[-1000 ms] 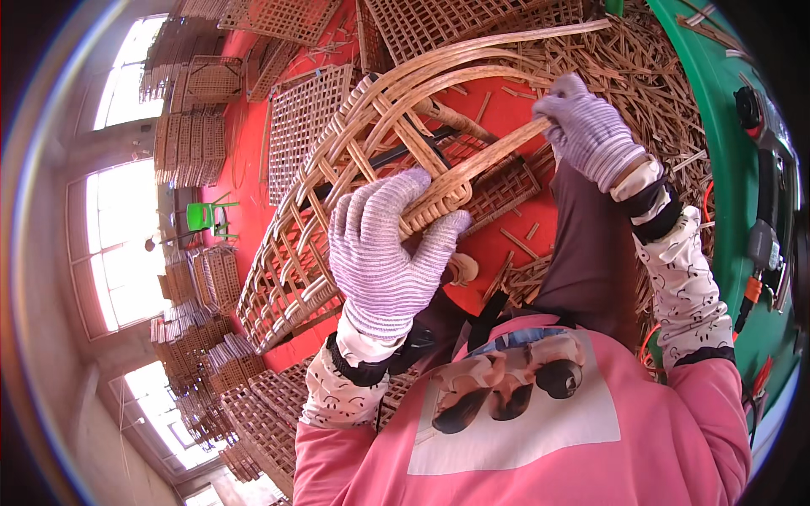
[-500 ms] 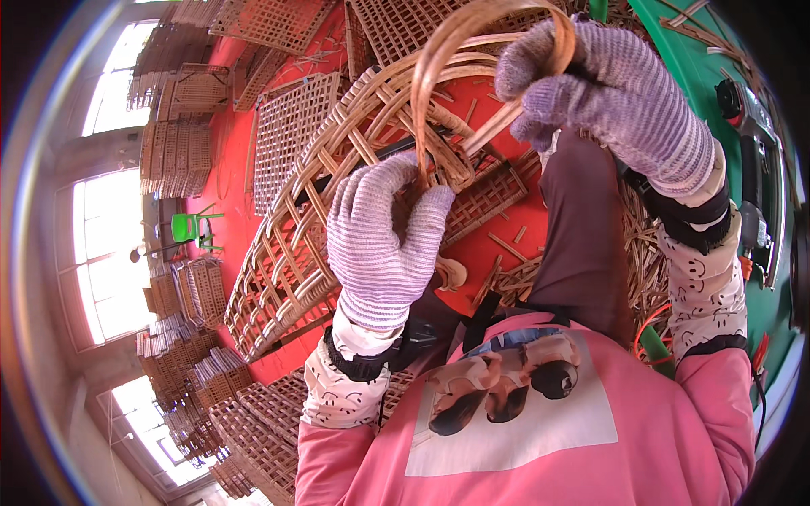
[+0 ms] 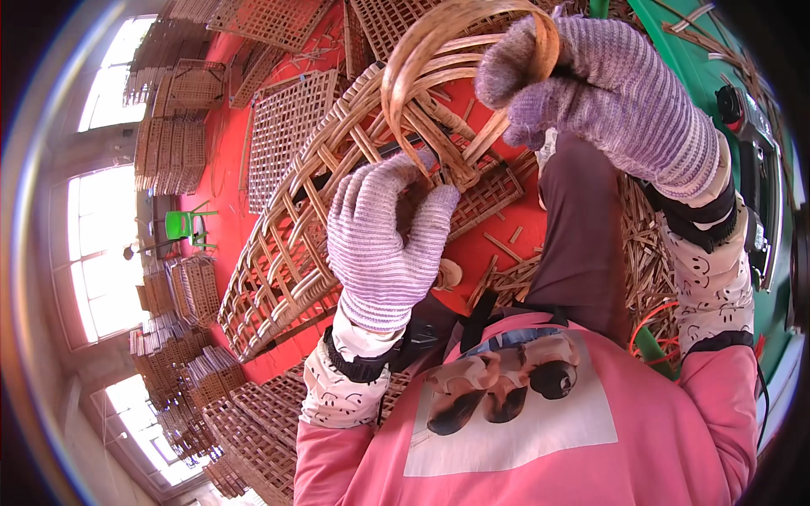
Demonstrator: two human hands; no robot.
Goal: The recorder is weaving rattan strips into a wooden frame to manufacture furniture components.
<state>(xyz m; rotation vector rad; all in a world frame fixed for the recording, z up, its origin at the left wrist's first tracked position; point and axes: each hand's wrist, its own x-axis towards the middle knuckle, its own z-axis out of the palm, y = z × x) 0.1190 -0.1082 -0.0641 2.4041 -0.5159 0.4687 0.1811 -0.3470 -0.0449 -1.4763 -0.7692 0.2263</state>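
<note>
Both my hands wear striped purple-and-white knit gloves. My right hand (image 3: 603, 105) closes around a looped rattan strand (image 3: 395, 80) that arches up and over to the left. The strand's lower end runs down to the edge of a woven rattan panel (image 3: 287, 244). At that edge, my left hand (image 3: 388, 240) pinches the strand between thumb and fingers, its fingertips partly hidden behind the strand. The panel has an open lattice and a thick border of curved canes; it lies slanted from upper right to lower left, beside my left hand.
Woven lattice panels (image 3: 291, 118) lie on the red floor (image 3: 228, 160), with cut cane scraps (image 3: 645, 261) near my legs. Stacked panels (image 3: 169, 156) line the windows, beside a green chair (image 3: 179, 224). At right, a black tool (image 3: 759, 160) rests on a green surface (image 3: 662, 46).
My right hand has shifted slightly left and down, and the strand's loop has swung left with it. My left hand stays at nearly the same spot.
</note>
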